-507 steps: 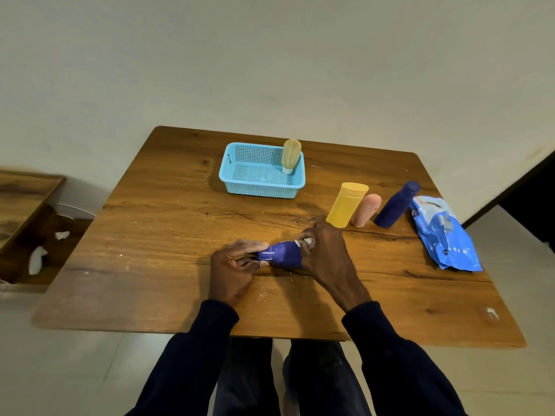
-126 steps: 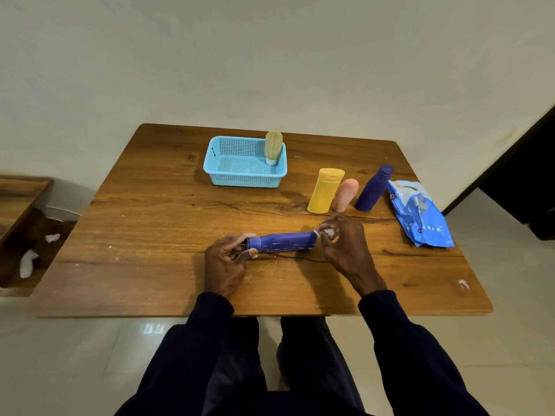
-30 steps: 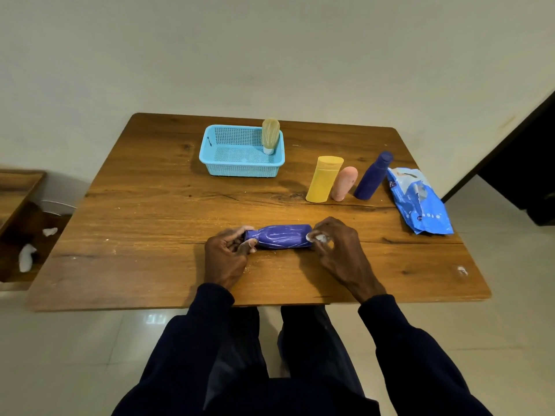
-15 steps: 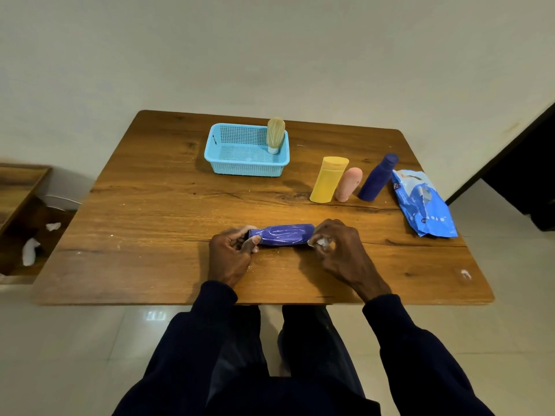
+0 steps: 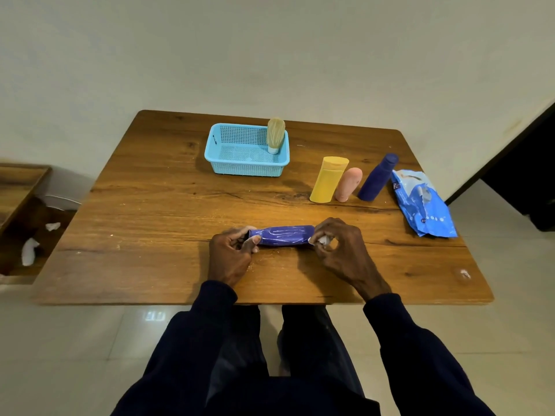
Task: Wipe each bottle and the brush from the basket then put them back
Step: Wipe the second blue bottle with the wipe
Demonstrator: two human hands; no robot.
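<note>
Gripping one bottle [image 5: 282, 235], one wipe [image 5: 322, 240].

The tabletop [image 5: 150, 223] bears a basket [image 5: 246, 168] upper centre, then rightward a yellow bottle [image 5: 326, 183], pink bottle [image 5: 348, 184], dark blue bottle [image 5: 377, 178] and blue packet [image 5: 426, 205].

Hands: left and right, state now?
Left hand grips the purple bottle by its left end.
Right hand pinches a white wipe at its other end.

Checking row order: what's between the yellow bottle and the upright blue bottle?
The pink bottle, close beside the yellow bottle. Shown in the head view.
</note>
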